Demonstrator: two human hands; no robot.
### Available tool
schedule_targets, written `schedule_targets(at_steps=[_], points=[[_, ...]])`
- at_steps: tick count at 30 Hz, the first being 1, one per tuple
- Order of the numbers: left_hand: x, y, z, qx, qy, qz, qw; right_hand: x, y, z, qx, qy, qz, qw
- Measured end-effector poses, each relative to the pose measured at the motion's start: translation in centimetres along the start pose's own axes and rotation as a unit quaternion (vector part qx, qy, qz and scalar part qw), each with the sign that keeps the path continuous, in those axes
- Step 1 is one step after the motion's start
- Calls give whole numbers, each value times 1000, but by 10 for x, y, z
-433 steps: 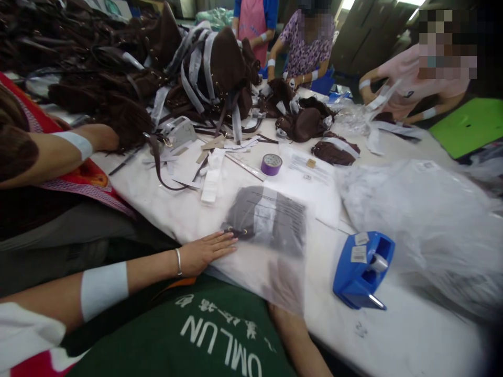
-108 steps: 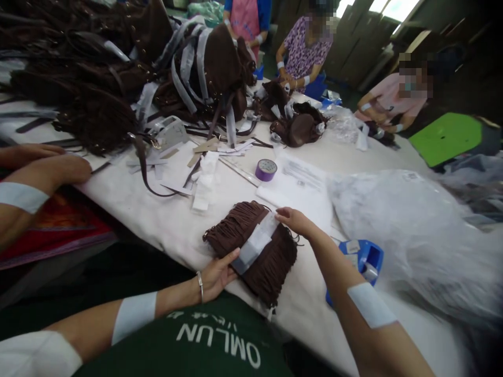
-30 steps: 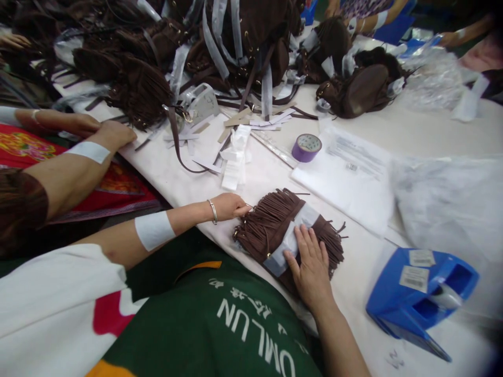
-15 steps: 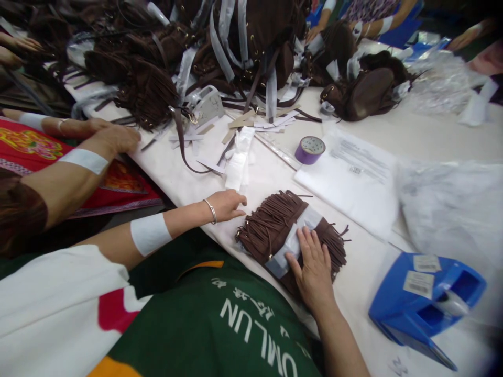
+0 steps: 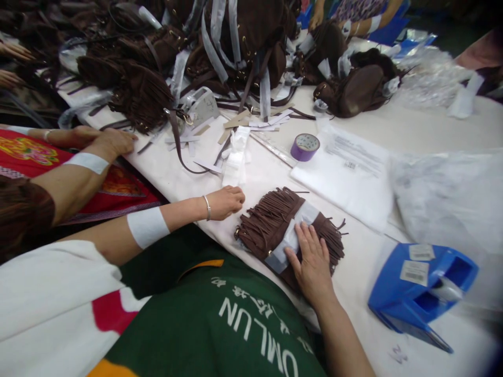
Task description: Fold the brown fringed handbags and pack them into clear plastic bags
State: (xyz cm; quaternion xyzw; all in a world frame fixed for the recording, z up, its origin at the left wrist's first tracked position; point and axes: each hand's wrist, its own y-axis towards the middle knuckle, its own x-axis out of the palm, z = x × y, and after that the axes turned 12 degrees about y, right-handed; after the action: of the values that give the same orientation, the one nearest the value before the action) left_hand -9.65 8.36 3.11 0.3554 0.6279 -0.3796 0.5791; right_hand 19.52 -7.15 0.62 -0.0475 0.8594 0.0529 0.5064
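A dark brown fringed bag [image 5: 271, 220] lies on the table before me, with a whitish wrap band [image 5: 290, 242] around its middle. Across this band and the bag's near part rests my right hand [image 5: 312, 259], flat with fingers stretched out. My left hand [image 5: 225, 203], wearing a bracelet, is beside the bag's left end, apart from it. Its fingers are curled together; whether anything is in them is hidden. Just beyond that hand lies a stack of thin white strips [image 5: 236, 157].
A purple tape roll [image 5: 305, 147] and white printed sheets [image 5: 346, 173] lie beyond the bag. At right stands a blue tape dispenser [image 5: 420, 293] near clear plastic bags [image 5: 471, 199]. Brown bags [image 5: 251, 36] are heaped at the back. A co-worker's hands [image 5: 113, 141] are at left.
My left hand's fingers were extended toward the white strips and are now curled in, the hand slightly nearer me. My right hand stays flat on the bag. The view has shifted slightly.
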Motion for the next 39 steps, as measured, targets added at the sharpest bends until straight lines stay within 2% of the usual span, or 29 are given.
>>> schedule_targets(at_steps=[3,5,7,10,13,17,19,21,24,27,29,31,35,39], points=[[-16,-15,1,-32,-29,29,999,0,0,0,0,1,0,1000],[-29,-11,17,10,-83,69,994,0,0,0,-2,1,-3,1000],[-35,3,37,82,-130,84,985,0,0,0,-4,-1,-4,1000],[-32,27,55,149,-126,65,979,0,0,0,-6,-5,-3,1000],[-21,32,50,162,-81,45,982,-1,0,-1,-7,-6,-1,1000],[-10,5,20,122,-45,37,991,-1,0,-1,3,0,0,1000],[-10,-13,5,92,-54,35,994,-1,0,-1,6,4,0,1000],[-15,-25,-1,63,-78,45,994,-1,0,-1,6,7,-1,1000],[-30,-23,13,46,-128,86,987,-2,0,-1,3,5,-2,1000],[-40,-3,48,90,-163,104,977,-1,0,-1,2,2,1,1000],[-36,8,72,102,-158,104,977,-1,0,-1,1,1,3,1000],[-26,10,88,76,-150,107,980,0,0,-1,1,2,4,1000],[-11,-6,93,14,-185,124,975,0,1,0,3,7,2,1000],[-15,-19,81,-30,-204,119,971,0,1,0,2,12,4,1000]])
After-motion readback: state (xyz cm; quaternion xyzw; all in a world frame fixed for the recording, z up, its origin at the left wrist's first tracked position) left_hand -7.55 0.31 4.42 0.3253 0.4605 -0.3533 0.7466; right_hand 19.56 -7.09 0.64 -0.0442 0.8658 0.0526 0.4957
